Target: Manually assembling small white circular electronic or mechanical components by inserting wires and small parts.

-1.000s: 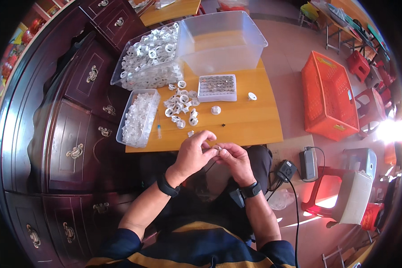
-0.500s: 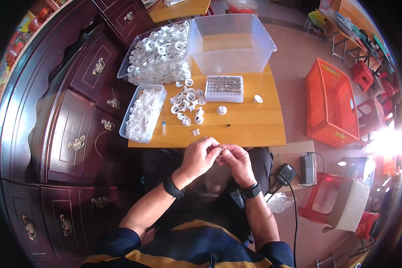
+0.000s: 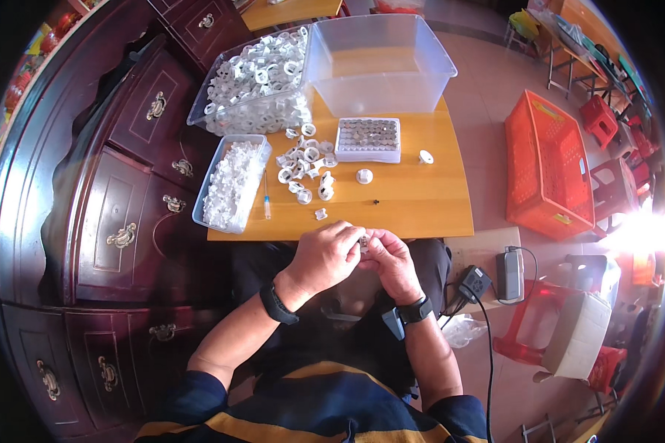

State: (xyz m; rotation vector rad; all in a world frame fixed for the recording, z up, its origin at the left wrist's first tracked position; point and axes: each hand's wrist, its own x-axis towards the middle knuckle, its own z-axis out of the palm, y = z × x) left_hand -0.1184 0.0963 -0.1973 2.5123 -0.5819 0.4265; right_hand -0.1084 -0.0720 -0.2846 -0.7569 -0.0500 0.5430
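My left hand (image 3: pixel 325 255) and my right hand (image 3: pixel 391 266) meet just off the table's near edge, both closed. Between their fingertips shows a small whitish plastic piece (image 3: pixel 363 242) with dark spots; the fingers cover most of it. On the table close by lie a small white clip (image 3: pixel 321 214), a tiny black part (image 3: pixel 376 201) and a round white part (image 3: pixel 364 176). Left of these sits a loose pile of white plastic rings (image 3: pixel 310 154). A thin screwdriver (image 3: pixel 267 208) with a clear blue handle lies beside the pile.
A tub of small clear-white pieces (image 3: pixel 231 184) stands at the left. Farther back are a bin of white rings (image 3: pixel 262 74), a clear plastic bin (image 3: pixel 377 92) and a white tray of silver discs (image 3: pixel 369 153). An orange crate (image 3: pixel 521 162) is on the floor at right; wooden drawers (image 3: pixel 103 244) at left.
My hands have shifted slightly, and the small whitish piece between the fingertips now shows more. The whole view has moved a little; the things on the table stay in place.
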